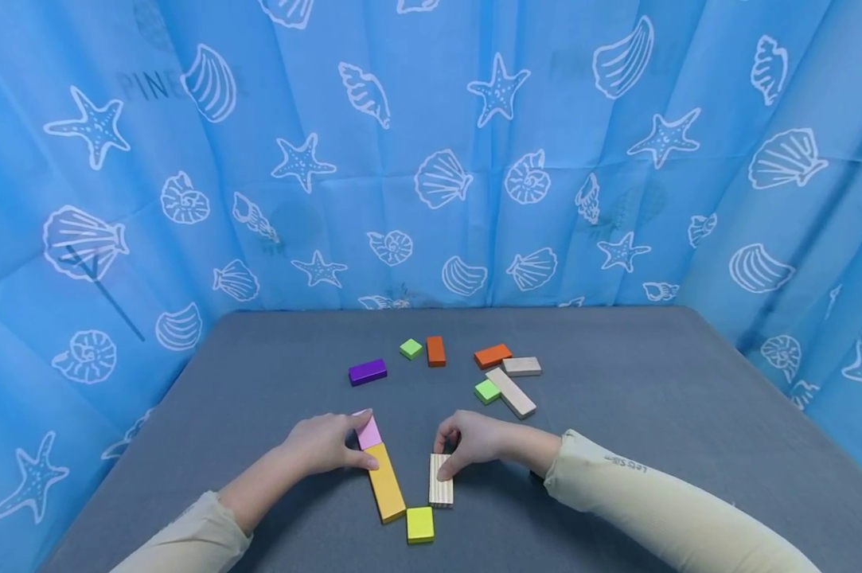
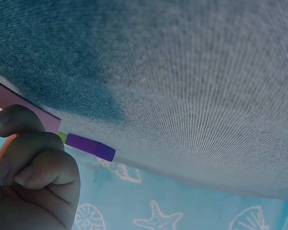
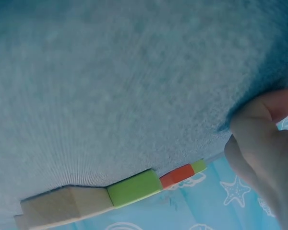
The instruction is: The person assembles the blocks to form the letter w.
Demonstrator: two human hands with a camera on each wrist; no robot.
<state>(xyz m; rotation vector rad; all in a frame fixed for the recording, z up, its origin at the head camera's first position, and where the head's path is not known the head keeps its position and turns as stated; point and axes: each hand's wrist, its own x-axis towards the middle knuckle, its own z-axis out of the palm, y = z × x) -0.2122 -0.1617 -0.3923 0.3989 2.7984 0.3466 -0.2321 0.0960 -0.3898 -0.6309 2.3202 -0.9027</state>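
An orange block [image 1: 386, 485] and a pink block [image 1: 368, 430] lie end to end in a slanted row. My left hand [image 1: 328, 442] holds the pink one from its left side, index finger at its far end and thumb on the orange block near the joint. In the left wrist view, curled fingers [image 2: 43, 158] show beside the pink block [image 2: 31, 111]. My right hand [image 1: 475, 438] grips a striped wooden block [image 1: 441, 485] lengthwise, thumb over its top and fingers at its far end. Just beyond the near ends sits a yellow square block [image 1: 420, 525].
Farther back on the grey table [image 1: 294, 342] lie a purple block [image 1: 368, 372], a small green block [image 1: 411, 348] and a red-orange block [image 1: 436, 351]. To the right is a cluster with another red-orange block [image 1: 493, 356], plain wooden blocks [image 1: 512, 394] and a green block [image 1: 487, 391]. A blue curtain [image 1: 431, 159] hangs behind.
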